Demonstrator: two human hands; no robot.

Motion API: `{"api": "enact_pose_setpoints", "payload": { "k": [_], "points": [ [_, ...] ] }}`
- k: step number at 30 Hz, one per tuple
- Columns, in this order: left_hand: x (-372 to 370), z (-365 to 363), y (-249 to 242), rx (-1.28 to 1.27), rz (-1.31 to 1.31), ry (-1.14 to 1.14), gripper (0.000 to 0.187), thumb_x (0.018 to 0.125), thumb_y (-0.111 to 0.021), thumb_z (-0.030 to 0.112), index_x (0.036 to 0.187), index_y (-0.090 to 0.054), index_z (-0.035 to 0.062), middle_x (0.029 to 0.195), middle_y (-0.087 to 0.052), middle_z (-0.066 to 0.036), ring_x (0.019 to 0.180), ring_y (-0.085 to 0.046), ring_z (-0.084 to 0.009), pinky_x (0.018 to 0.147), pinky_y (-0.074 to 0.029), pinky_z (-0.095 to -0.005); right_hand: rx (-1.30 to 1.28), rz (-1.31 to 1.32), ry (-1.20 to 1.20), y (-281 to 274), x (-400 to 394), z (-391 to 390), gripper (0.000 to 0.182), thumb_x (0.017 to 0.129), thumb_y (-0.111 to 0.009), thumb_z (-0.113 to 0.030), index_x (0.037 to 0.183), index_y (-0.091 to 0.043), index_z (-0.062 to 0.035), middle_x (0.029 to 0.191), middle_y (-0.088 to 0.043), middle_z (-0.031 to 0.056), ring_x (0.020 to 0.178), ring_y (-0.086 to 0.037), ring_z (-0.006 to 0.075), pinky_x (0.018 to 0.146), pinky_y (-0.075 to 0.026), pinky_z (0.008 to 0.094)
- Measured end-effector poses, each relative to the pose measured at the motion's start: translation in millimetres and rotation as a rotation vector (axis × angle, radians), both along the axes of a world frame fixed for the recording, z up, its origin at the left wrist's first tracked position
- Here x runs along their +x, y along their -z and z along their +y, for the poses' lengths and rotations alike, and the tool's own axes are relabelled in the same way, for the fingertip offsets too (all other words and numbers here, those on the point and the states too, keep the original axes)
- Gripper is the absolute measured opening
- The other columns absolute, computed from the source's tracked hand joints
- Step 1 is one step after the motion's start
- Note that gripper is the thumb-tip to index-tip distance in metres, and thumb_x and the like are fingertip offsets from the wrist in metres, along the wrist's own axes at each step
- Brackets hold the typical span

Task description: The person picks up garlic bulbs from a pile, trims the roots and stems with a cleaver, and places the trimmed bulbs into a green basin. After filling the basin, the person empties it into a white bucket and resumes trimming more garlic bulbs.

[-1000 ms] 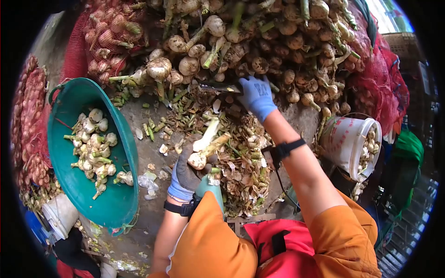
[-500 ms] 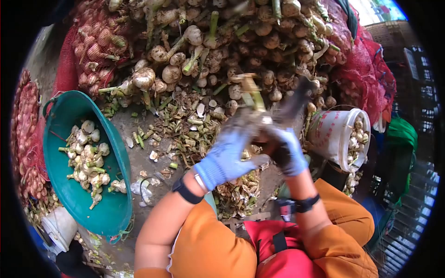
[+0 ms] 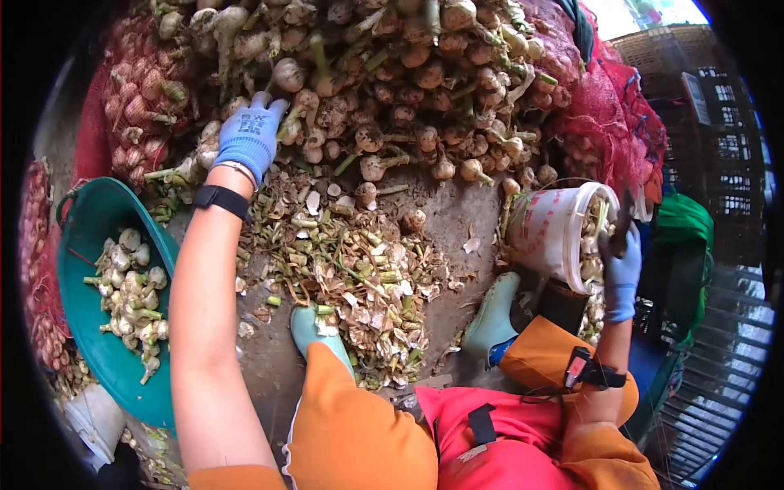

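Observation:
My left hand [image 3: 249,135], in a blue glove, reaches far forward and rests on the big heap of untrimmed garlic [image 3: 408,73], fingers spread over bulbs with green stems. My right hand [image 3: 621,273], also in a blue glove, is out to the right above the white bucket [image 3: 543,237]. It is closed around a dark cutting tool [image 3: 623,222] that points upward. The bucket lies tilted with trimmed garlic bulbs inside. Whether the left hand has closed on a bulb is hidden by the glove's back.
A green basin [image 3: 86,216] at the left holds trimmed garlic [image 3: 131,286]. Cut stems and skins [image 3: 351,269] cover the ground between my green boots [image 3: 314,327]. Red mesh sacks of garlic [image 3: 608,114] flank the heap on both sides.
Both hands were together at chest height working on a garlic stalk. Now the left has stretched out to the heap and the right has swung over the bucket with the tool.

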State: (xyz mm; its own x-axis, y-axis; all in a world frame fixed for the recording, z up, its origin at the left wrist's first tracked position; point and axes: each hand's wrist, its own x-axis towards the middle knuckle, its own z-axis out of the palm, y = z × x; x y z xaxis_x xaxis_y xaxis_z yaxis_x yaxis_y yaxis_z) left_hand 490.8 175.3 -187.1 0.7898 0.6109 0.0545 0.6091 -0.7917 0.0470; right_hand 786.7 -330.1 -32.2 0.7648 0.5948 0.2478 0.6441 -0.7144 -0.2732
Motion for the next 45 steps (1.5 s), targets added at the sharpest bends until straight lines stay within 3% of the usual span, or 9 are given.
{"api": "enact_pose_setpoints", "payload": {
  "k": [6, 8, 12, 21, 26, 30, 37, 42, 45],
  "points": [
    [-19.1, -19.5, 15.2, -0.285, -0.360, -0.082, 0.034, 0.085, -0.065, 0.015, 0.118, -0.059, 0.0104, 0.118, -0.061, -0.017, 0.104, -0.064, -0.0321, 0.086, -0.054, -0.0416, 0.083, 0.380, -0.315, 49.5, -95.0, 120.6, 0.036, 0.077, -0.073, -0.009, 0.109, -0.062, 0.0016, 0.130, -0.058, 0.0194, 0.123, -0.054, 0.0349, 0.104, -0.043, 0.0399],
    [-28.3, -56.6, 40.5, -1.028, -1.120, -0.138, 0.035, 0.089, -0.067, 0.018, 0.119, -0.058, 0.0033, 0.111, -0.065, -0.010, 0.099, -0.065, -0.0219, 0.081, -0.054, -0.0329, 0.122, 0.598, -0.234, 78.9, -122.9, 140.8, 0.036, 0.076, -0.074, -0.011, 0.108, -0.063, 0.0013, 0.131, -0.057, 0.0205, 0.123, -0.053, 0.0348, 0.103, -0.043, 0.0403],
    [-25.6, -164.0, -8.1, -1.812, -0.996, -0.386, 0.036, 0.093, -0.064, 0.018, 0.126, -0.058, 0.0032, 0.104, -0.066, -0.003, 0.075, -0.059, -0.0078, 0.062, -0.047, -0.0222, 0.366, 1.309, -0.250, 90.4, -174.0, 198.8, 0.047, 0.077, -0.076, -0.017, 0.117, -0.059, 0.0019, 0.118, -0.058, 0.0144, 0.106, -0.057, 0.0246, 0.091, -0.046, 0.0354],
    [-45.8, -158.5, 11.1, -1.505, -0.978, -0.255, 0.044, 0.097, -0.061, 0.028, 0.132, -0.054, 0.0018, 0.117, -0.063, -0.008, 0.097, -0.065, -0.0162, 0.082, -0.053, -0.0302, -0.069, 0.294, 0.060, 3.1, -83.5, 104.6, 0.023, 0.079, -0.075, -0.022, 0.081, -0.066, -0.0007, 0.058, -0.055, 0.0074, 0.052, -0.049, 0.0166, 0.050, -0.041, 0.0359],
    [-114.1, -108.9, 63.2, -0.897, -1.330, -0.459, 0.037, 0.091, -0.069, 0.012, 0.125, -0.058, 0.0035, 0.126, -0.060, -0.009, 0.113, -0.058, -0.0198, 0.092, -0.050, -0.0318, 0.117, -0.109, -0.085, -19.4, -27.8, 65.5, 0.025, 0.088, -0.072, -0.017, 0.106, -0.065, -0.0023, 0.087, -0.060, 0.0063, 0.077, -0.056, 0.0159, 0.074, -0.047, 0.0314],
    [-127.0, -118.8, 77.4, -0.555, -0.293, -0.300, 0.053, 0.083, -0.075, 0.042, 0.126, -0.061, 0.0129, 0.132, -0.054, -0.019, 0.125, -0.051, -0.0355, 0.104, -0.043, -0.0436, -0.013, 0.280, -0.165, 22.7, -100.8, 120.6, 0.025, 0.083, -0.074, -0.011, 0.103, -0.064, -0.0019, 0.096, -0.066, 0.0083, 0.086, -0.063, 0.0185, 0.080, -0.050, 0.0295],
    [-158.4, -184.5, 98.6, -0.830, -0.150, -0.203, 0.066, 0.077, -0.079, 0.041, 0.136, -0.054, 0.0242, 0.148, -0.037, -0.025, 0.139, -0.034, -0.0433, 0.111, -0.037, -0.0501, -0.023, 0.702, -0.563, 104.6, -183.2, 181.1, 0.017, 0.080, -0.072, -0.009, 0.092, -0.064, -0.0011, 0.110, -0.066, 0.0162, 0.099, -0.065, 0.0312, 0.086, -0.051, 0.0357],
    [-162.1, -202.2, 68.0, -1.818, -1.142, -0.881, 0.049, 0.095, -0.056, 0.053, 0.118, -0.059, 0.0100, 0.099, -0.067, -0.002, 0.070, -0.062, -0.0075, 0.046, -0.041, -0.0160, -0.206, 0.876, -0.607, 155.8, -209.6, 180.3, 0.029, 0.080, -0.072, -0.019, 0.105, -0.066, -0.0041, 0.104, -0.065, 0.0157, 0.096, -0.065, 0.0346, 0.083, -0.052, 0.0381],
    [-172.5, -201.7, 57.4, -1.929, -1.081, -0.761, 0.056, 0.098, -0.047, 0.057, 0.128, -0.052, 0.0092, 0.099, -0.065, -0.003, 0.074, -0.060, -0.0103, 0.050, -0.042, -0.0183, -0.145, 0.804, -0.675, 151.3, -226.1, 200.5, 0.026, 0.081, -0.068, -0.025, 0.099, -0.064, -0.0066, 0.102, -0.063, 0.0149, 0.091, -0.064, 0.0364, 0.078, -0.053, 0.0436]
  ]
}}
